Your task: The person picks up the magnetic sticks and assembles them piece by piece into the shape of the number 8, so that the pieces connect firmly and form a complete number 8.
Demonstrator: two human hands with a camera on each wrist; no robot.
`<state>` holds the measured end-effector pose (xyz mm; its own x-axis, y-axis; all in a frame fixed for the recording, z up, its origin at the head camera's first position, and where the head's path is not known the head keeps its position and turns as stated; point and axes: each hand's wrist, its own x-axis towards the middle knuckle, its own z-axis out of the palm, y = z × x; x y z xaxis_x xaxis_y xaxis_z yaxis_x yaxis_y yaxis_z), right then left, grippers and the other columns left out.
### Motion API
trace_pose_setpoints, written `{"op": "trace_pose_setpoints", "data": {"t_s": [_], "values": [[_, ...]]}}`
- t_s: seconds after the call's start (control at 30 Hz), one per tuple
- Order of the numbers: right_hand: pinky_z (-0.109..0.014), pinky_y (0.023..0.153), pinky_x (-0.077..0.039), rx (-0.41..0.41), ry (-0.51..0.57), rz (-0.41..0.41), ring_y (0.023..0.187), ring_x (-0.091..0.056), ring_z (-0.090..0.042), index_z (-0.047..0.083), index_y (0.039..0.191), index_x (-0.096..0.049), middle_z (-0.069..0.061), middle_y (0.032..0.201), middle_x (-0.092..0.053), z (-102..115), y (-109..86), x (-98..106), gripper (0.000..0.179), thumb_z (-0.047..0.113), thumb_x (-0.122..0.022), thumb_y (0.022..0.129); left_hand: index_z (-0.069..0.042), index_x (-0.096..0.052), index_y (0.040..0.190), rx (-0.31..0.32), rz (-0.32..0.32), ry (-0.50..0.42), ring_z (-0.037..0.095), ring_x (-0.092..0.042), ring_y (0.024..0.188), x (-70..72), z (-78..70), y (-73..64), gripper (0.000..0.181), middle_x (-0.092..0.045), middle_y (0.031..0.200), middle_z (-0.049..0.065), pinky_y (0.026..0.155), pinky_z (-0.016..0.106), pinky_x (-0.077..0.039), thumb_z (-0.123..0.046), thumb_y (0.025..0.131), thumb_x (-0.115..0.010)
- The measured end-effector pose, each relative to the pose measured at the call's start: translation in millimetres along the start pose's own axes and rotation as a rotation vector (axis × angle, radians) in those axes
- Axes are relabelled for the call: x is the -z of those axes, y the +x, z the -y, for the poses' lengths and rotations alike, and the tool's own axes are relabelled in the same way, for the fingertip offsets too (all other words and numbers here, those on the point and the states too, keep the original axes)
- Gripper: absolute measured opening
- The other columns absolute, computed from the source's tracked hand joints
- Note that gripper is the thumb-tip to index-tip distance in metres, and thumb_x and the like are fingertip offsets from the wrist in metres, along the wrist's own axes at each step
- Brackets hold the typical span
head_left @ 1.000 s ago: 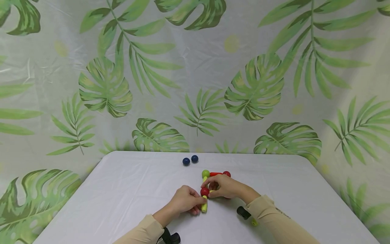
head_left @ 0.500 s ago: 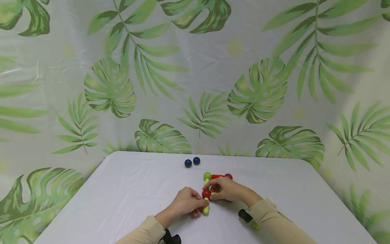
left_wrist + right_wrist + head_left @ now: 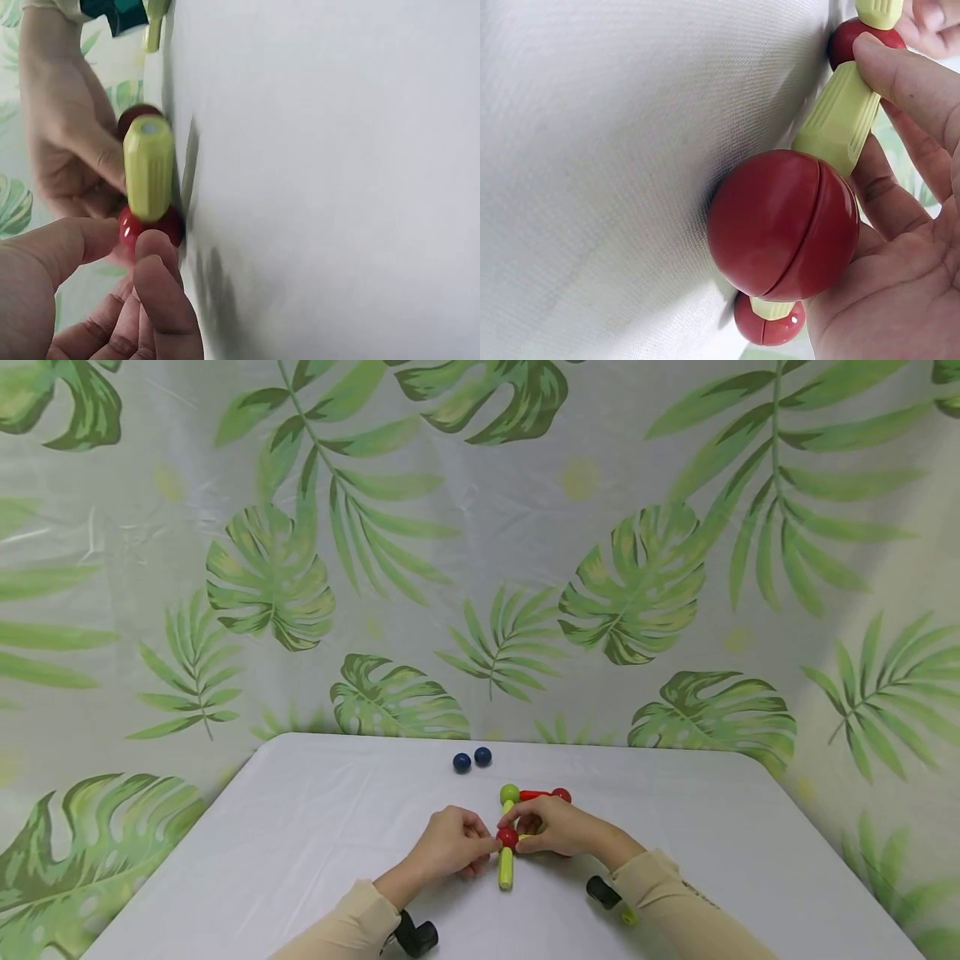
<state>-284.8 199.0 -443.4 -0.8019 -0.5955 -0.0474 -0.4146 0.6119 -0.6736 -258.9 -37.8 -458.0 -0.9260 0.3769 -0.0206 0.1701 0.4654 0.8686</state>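
Observation:
A frame of balls and rods lies on the table in the head view. At its near left corner is a red ball (image 3: 507, 837), with a yellow-green rod (image 3: 506, 870) sticking out toward me. My left hand (image 3: 447, 843) pinches this ball from the left, thumb and forefinger on it. From the right, my right hand (image 3: 558, 825) grips the same ball, its thumb at the joint with a second yellow-green rod (image 3: 836, 116). That rod leads to another red ball (image 3: 784, 225) by my palm. Farther back, a green ball (image 3: 510, 794) joins a red rod (image 3: 534, 795).
Two dark blue balls (image 3: 462, 762) stand near the far edge of the white table (image 3: 337, 802). A loose yellow-green piece (image 3: 628, 916) shows beside my right sleeve, partly hidden. Behind the table hangs a leaf-patterned cloth (image 3: 510, 543).
My left hand has let go of the near yellow-green rod and shifted up and left onto the red ball. The right hand keeps its grip. The head view has shifted slightly.

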Motion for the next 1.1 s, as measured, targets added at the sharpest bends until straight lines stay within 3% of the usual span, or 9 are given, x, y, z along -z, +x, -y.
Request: {"op": "trace_pose_setpoints", "data": {"t_s": [0.4,0.63,0.83,1.1], "values": [[-0.024,0.078,-0.050,-0.028,-0.006,-0.008,0.087,-0.059,-0.014,0.019,0.122,-0.078,0.004,0.094,-0.066,-4.5,-1.1,-3.2,0.029,0.010,-0.081,0.095,-0.004,-0.072,0.108,-0.045,-0.177,0.147,0.016,-0.071,0.065,34.8,-0.6,32.8,0.022,-0.074,0.082,0.004,0.060,0.026,-0.054,-0.016,0.093,-0.082],[-0.025,0.079,-0.050,-0.048,0.003,-0.014,0.090,-0.059,-0.016,0.019,0.123,-0.078,0.003,0.096,-0.066,-3.5,-2.8,-3.7,0.029,0.010,-0.082,0.095,-0.008,-0.074,0.119,-0.076,-0.317,0.317,0.022,-0.065,0.084,46.8,8.5,61.6,0.031,-0.077,0.102,0.013,0.075,0.036,-0.052,-0.017,0.091,-0.084],[-0.025,0.081,-0.051,-0.052,0.025,-0.009,0.091,-0.060,-0.016,0.019,0.123,-0.078,0.002,0.097,-0.066,-4.2,-1.5,-5.3,0.030,0.009,-0.081,0.095,-0.008,-0.072,0.128,-0.047,-0.361,0.330,0.030,-0.067,0.095,52.3,16.1,82.4,0.040,-0.075,0.115,0.020,0.084,0.046,-0.055,-0.018,0.091,-0.083],[-0.025,0.080,-0.051,-0.049,0.016,-0.009,0.091,-0.060,-0.016,0.020,0.124,-0.078,0.002,0.097,-0.066,-2.4,0.0,-1.1,0.030,0.010,-0.081,0.096,-0.010,-0.071,0.134,0.015,-0.406,0.322,0.034,-0.070,0.102,53.8,14.7,102.6,0.044,-0.074,0.119,0.021,0.086,0.050,-0.056,-0.019,0.092,-0.081]]}}
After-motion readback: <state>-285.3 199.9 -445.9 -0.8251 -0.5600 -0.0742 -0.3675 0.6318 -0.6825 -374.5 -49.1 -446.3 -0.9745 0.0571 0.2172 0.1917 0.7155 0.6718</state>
